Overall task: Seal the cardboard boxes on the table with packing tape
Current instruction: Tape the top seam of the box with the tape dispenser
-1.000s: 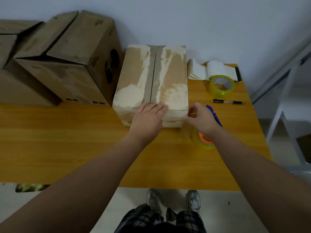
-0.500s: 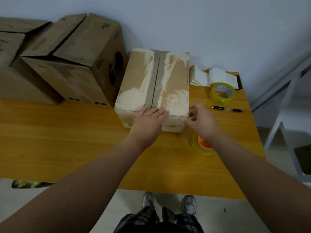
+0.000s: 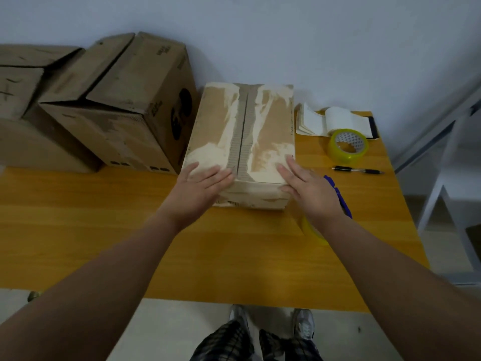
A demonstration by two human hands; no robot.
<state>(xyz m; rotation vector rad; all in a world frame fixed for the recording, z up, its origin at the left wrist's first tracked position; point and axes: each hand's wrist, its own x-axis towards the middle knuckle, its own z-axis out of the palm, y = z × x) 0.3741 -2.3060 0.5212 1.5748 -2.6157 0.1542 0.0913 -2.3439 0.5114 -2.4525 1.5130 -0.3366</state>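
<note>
1. Small cardboard box (image 3: 242, 142): centre of the frame, standing on the counter (image 3: 104, 230), long side running toward the top of the frame. The top flaps lie closed and meet at a dark seam down the middle. Pale, torn-looking patches flank the seam. Whether tape covers it cannot be told.
2. Left hand (image 3: 200, 188): lies palm-down on the box's lower-left top corner. Its fingers are straight and close together, so the grip is apart and clamped on nothing.
3. Right hand (image 3: 309, 191): at the box's lower-right corner. Straight fingers rest on the top and the thumb touches the lower face. The grip is apart and holds nothing.
4. Yellow tape roll (image 3: 347, 148): lies flat on the counter, right of the box and apart from it.
5. Second tape roll (image 3: 311, 230): yellowish, mostly hidden under the right wrist, near the box's lower-right corner.
6. Blue tool (image 3: 338, 196): partly hidden behind the right hand. Its kind cannot be told.
7. Black pen (image 3: 358, 171): lies crosswise just below the yellow tape roll.
8. White paper pad (image 3: 335, 121): its sheets are curled. It sits at the counter's upper-right corner, against the wall.
9. Large cardboard boxes (image 3: 117, 105): upper left of the frame, top flaps ajar. The nearest stands just beside the small cardboard box.
10. Grey shoes (image 3: 303, 324): bottom centre, on the pale floor below the counter's edge.
</note>
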